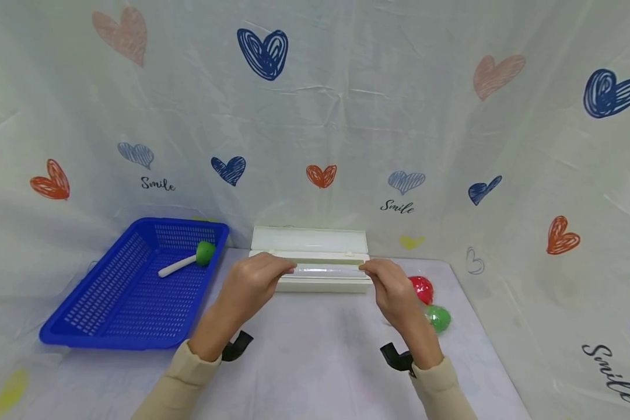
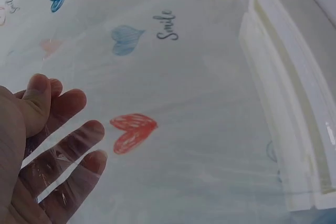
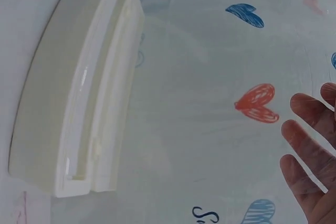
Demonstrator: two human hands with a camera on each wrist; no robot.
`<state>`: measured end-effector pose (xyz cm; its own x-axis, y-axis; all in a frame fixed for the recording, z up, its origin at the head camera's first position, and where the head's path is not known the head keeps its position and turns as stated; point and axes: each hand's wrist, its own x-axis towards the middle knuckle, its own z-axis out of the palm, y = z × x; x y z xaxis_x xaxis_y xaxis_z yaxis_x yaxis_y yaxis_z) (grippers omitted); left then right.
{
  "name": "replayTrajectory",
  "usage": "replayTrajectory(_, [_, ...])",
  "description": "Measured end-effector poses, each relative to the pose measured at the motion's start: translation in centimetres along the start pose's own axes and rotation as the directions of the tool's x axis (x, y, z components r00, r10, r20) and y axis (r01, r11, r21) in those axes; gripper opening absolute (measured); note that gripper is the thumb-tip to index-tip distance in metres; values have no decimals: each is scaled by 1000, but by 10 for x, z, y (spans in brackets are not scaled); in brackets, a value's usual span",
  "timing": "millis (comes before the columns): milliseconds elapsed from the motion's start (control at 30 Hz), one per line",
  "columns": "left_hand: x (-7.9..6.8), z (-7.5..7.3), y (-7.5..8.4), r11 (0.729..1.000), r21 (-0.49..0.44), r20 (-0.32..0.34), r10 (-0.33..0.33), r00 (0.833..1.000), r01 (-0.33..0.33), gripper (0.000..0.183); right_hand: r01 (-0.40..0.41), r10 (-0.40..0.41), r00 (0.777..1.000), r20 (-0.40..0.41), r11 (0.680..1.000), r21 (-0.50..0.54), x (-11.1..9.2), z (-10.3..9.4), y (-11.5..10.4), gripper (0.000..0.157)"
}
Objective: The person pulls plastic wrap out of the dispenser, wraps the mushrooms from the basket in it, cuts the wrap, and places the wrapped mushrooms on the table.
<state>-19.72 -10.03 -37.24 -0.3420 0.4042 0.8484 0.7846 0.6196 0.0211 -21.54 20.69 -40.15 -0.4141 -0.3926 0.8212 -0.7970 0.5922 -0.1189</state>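
Note:
A white cling film dispenser box (image 1: 322,286) stands at the back of the table with its lid (image 1: 310,239) raised, a roll of film lying inside. Clear cling film (image 2: 50,182) stretches between the two hands, in front of the box. My left hand (image 1: 254,277) pinches one corner between thumb and forefinger; its other fingers show through the film in the left wrist view. On the opposite side, my right hand (image 1: 394,286) pinches the other corner, its remaining fingers spread behind the sheet in the right wrist view.
At the left, a blue plastic basket (image 1: 121,344) holds a toy with a green head and white handle (image 1: 189,261). Shiny red (image 1: 422,290) and green (image 1: 438,318) round things lie by the right hand. A heart-printed curtain (image 1: 346,128) hangs behind.

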Motion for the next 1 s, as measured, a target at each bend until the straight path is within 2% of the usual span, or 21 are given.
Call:
replayTrajectory(33, [-2, -1, 0, 1000, -7, 6, 10, 1000, -10, 11, 0, 0, 1000, 12, 1000, -7, -3, -1, -1, 9])
replayTrajectory(133, [-11, -2, 1, 999, -35, 36, 34, 999, -33, 9, -9, 10, 999, 53, 1000, -16, -13, -3, -5, 26])
replayTrajectory(267, [-24, -4, 4, 996, -85, 84, 47, 995, -40, 9, -21, 18, 997, 72, 999, 45, -28, -4, -10, 39])
replayTrajectory(367, [-34, -7, 7, 992, -125, 117, 39, 992, -24, 17, -21, 13, 997, 78, 994, 105, -38, -4, -12, 36])
replayTrajectory(467, [-44, -10, 11, 987, -160, 155, 27, 988, -2, 14, -10, -4, 997, 82, 985, 172, -47, -3, -13, 23])
replayTrajectory(533, [-51, -12, 14, 983, -180, 219, 4, 976, 37, 11, -24, 3, 995, 97, 976, 218, -55, -2, -14, 10])
replayTrajectory(600, [-59, -13, 16, 973, -202, 315, -44, 948, 112, 15, -37, 6, 993, 120, 965, 261, -66, 1, -16, 11])
replayTrajectory(633, [-64, -13, 17, 966, -205, 371, -75, 926, 160, 16, -52, 13, 990, 142, 960, 276, -71, 3, -17, 15])
replayTrajectory(700, [-74, -13, 19, 943, -211, 483, -129, 866, 258, 14, -90, 29, 979, 200, 948, 305, -84, 8, -20, 22])
replayTrajectory(767, [-85, -11, 21, 915, -216, 564, -168, 808, 341, 10, -140, 52, 963, 265, 935, 325, -96, 14, -22, 23])
replayTrajectory(867, [-103, -3, 24, 878, -230, 640, -189, 745, 420, 6, -259, 120, 917, 379, 904, 340, -114, 23, -23, 21])
replayTrajectory(1000, [-124, 13, 26, 858, -216, 698, -198, 689, 466, 5, -397, 195, 845, 498, 852, 342, -133, 34, -19, 15])
